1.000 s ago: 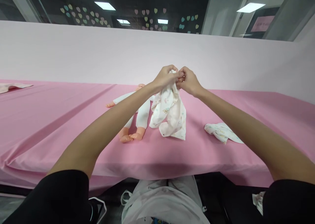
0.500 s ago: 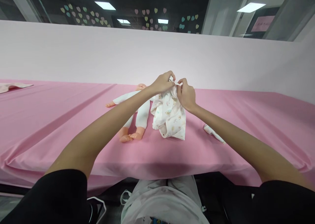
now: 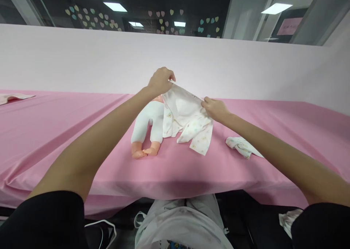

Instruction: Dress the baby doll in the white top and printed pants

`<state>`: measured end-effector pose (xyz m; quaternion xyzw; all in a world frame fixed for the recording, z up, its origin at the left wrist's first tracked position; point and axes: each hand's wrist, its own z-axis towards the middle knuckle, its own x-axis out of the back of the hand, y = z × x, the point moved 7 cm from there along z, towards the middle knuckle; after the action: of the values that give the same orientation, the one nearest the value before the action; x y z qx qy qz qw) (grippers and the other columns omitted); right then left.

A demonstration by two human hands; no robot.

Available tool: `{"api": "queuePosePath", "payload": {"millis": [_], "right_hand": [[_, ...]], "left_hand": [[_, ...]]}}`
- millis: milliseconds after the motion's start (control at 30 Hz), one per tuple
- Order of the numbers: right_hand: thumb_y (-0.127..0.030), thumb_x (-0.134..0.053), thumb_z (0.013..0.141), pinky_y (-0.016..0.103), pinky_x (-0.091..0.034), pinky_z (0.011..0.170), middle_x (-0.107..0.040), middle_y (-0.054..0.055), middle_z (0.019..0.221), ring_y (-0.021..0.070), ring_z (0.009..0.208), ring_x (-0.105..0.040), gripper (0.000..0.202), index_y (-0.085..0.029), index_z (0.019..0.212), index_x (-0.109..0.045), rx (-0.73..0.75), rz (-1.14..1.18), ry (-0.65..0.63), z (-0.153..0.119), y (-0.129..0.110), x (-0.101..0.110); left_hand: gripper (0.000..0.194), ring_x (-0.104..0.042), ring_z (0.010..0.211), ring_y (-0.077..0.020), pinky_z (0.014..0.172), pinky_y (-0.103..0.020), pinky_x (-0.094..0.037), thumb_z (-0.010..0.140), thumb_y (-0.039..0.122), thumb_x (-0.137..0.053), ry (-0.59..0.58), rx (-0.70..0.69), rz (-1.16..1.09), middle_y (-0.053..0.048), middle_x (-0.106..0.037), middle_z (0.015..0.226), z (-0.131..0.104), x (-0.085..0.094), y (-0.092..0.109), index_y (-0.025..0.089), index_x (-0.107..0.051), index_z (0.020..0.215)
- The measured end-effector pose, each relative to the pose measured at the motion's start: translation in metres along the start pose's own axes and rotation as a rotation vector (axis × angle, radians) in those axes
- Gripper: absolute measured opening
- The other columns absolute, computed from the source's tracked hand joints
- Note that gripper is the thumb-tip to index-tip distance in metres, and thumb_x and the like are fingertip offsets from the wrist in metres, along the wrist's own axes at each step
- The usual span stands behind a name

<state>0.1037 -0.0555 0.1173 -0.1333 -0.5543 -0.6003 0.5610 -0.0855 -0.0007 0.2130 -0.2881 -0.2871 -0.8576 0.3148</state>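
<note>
A small white garment with a pale print [image 3: 188, 114] hangs stretched between my two hands above the pink cloth. My left hand [image 3: 162, 80] is closed on its upper left corner, near the wall. Lower and to the right, my right hand [image 3: 216, 108] pinches its other upper edge. Just left of the garment lies a doll in white clothing [image 3: 150, 119], its bare feet toward me. My left forearm and the garment hide most of the doll's head and upper body.
Another printed cloth piece [image 3: 242, 146] lies beside my right forearm. A pink-and-white cloth [image 3: 13, 97] is at the far left of the pink-covered table [image 3: 68, 114]. A white wall [image 3: 109, 59] rises behind, with windows above.
My hands have moved apart, the left one up and left, the right one right and slightly down. The bunched garment is now spread open between them. More of the cloth piece at right shows.
</note>
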Motion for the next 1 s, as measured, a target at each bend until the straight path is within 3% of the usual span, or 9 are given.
{"api": "queuePosePath", "payload": {"millis": [133, 233, 267, 367, 467, 600, 733, 900, 1000], "right_hand": [[-0.007, -0.048, 0.078, 0.029, -0.031, 0.056, -0.058, 0.016, 0.106, 0.025, 0.085, -0.06, 0.029, -0.014, 0.103, -0.062, -0.171, -0.04, -0.116, -0.005, 0.032, 0.001], [-0.016, -0.055, 0.077, 0.031, -0.036, 0.061, -0.06, 0.014, 0.097, 0.0248, 0.08, -0.059, 0.012, -0.015, 0.085, -0.064, -0.284, 0.063, -0.083, -0.006, 0.05, 0.013], [-0.02, -0.057, 0.076, 0.031, -0.036, 0.061, -0.06, 0.012, 0.088, 0.0234, 0.076, -0.058, 0.007, -0.015, 0.076, -0.062, -0.333, 0.164, -0.049, -0.006, 0.056, 0.018], [-0.025, -0.065, 0.07, 0.029, -0.035, 0.055, -0.046, 0.002, 0.057, 0.0156, 0.058, -0.048, 0.028, -0.018, 0.053, -0.044, -0.508, 0.688, 0.051, -0.007, 0.07, 0.022], [-0.02, -0.071, 0.062, 0.024, -0.032, 0.048, -0.03, -0.005, 0.05, 0.0094, 0.049, -0.037, 0.043, -0.021, 0.053, -0.029, -0.619, 1.288, 0.152, -0.006, 0.075, 0.016], [-0.019, -0.073, 0.061, 0.022, -0.039, 0.048, -0.048, -0.002, 0.064, 0.0099, 0.055, -0.047, 0.031, -0.02, 0.069, -0.044, -0.617, 1.718, 0.15, -0.004, 0.077, 0.009], [-0.031, -0.078, 0.063, 0.023, -0.045, 0.052, -0.058, 0.002, 0.088, 0.0102, 0.062, -0.054, 0.04, -0.023, 0.097, -0.058, -0.531, 1.605, 0.01, -0.009, 0.084, 0.007], [-0.046, -0.072, 0.07, 0.023, -0.043, 0.056, -0.061, 0.004, 0.081, 0.0115, 0.067, -0.054, 0.031, -0.017, 0.077, -0.066, -0.416, 1.293, -0.11, -0.017, 0.088, 0.007], [-0.043, -0.066, 0.077, 0.024, -0.043, 0.061, -0.062, 0.003, 0.076, 0.0127, 0.069, -0.055, 0.027, -0.016, 0.072, -0.067, -0.375, 1.186, -0.07, -0.017, 0.09, 0.011]], "left_hand": [[0.01, -0.059, 0.083, -0.0269, 0.082, -0.045, -0.046, 0.058, 0.017, -0.068, -0.064, 0.298, -0.278, -0.008, -0.063, 0.073, 0.004, 0.012, -0.032, 0.02, -0.069, 0.068], [0.01, -0.062, 0.085, -0.0275, 0.08, -0.044, -0.049, 0.06, 0.021, -0.072, -0.186, 0.395, -0.481, -0.01, -0.066, 0.076, -0.002, 0.012, -0.036, 0.019, -0.07, 0.07], [0.011, -0.062, 0.087, -0.0277, 0.08, -0.044, -0.049, 0.062, 0.022, -0.072, -0.221, 0.389, -0.535, -0.011, -0.067, 0.077, -0.004, 0.011, -0.033, 0.018, -0.07, 0.072], [0.015, -0.064, 0.09, -0.0296, 0.08, -0.043, -0.051, 0.065, 0.026, -0.072, -0.231, 0.343, -0.61, -0.013, -0.067, 0.076, -0.007, 0.011, -0.026, 0.017, -0.072, 0.076], [0.018, -0.064, 0.092, -0.0317, 0.082, -0.043, -0.05, 0.064, 0.028, -0.073, -0.196, 0.301, -0.585, -0.013, -0.068, 0.073, -0.006, 0.012, -0.022, 0.016, -0.073, 0.078], [0.024, -0.065, 0.095, -0.0303, 0.084, -0.041, -0.051, 0.065, 0.033, -0.073, -0.322, 0.346, -0.599, -0.012, -0.07, 0.083, -0.01, 0.007, -0.024, 0.017, -0.073, 0.084], [0.032, -0.064, 0.1, -0.0254, 0.09, -0.036, -0.049, 0.066, 0.035, -0.075, -0.492, 0.455, -0.638, -0.007, -0.069, 0.097, -0.022, 0.005, -0.032, 0.019, -0.072, 0.094], [0.032, -0.064, 0.1, -0.0224, 0.09, -0.03, -0.049, 0.065, 0.033, -0.077, -0.68, 0.445, -0.651, -0.006, -0.07, 0.097, -0.032, 0.0, -0.031, 0.019, -0.072, 0.093], [0.032, -0.064, 0.098, -0.023, 0.087, -0.03, -0.049, 0.066, 0.035, -0.077, -0.698, 0.456, -0.62, -0.008, -0.07, 0.095, -0.033, -0.002, -0.033, 0.017, -0.073, 0.091]]}}
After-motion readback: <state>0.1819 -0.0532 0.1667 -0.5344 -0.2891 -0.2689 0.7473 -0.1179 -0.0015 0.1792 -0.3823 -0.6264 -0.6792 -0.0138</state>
